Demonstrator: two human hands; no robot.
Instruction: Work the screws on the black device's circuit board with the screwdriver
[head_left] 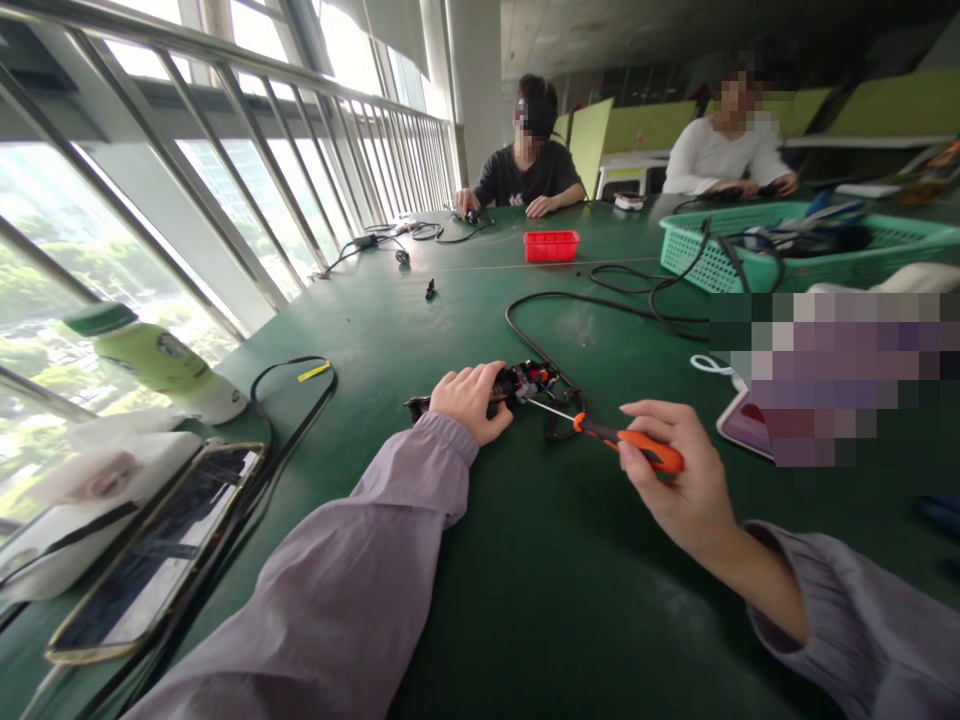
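Near the middle of the green table, my left hand (471,402) is closed over a black device (534,380) with its inner parts and coloured wires exposed. My right hand (679,475) grips the orange and black handle of a screwdriver (637,447). The metal shaft points left, and its tip is at the right part of the device, just right of my left fingers. Whether the tip sits in a screw is too small to tell. A black cable runs from beside the device up and to the right.
A red box (551,247) and small black part (430,290) lie ahead. A green basket (810,270) holds tools and cables at right. A phone (161,550), bottle (161,360) and cables are at left. Two people sit across the green table (480,660).
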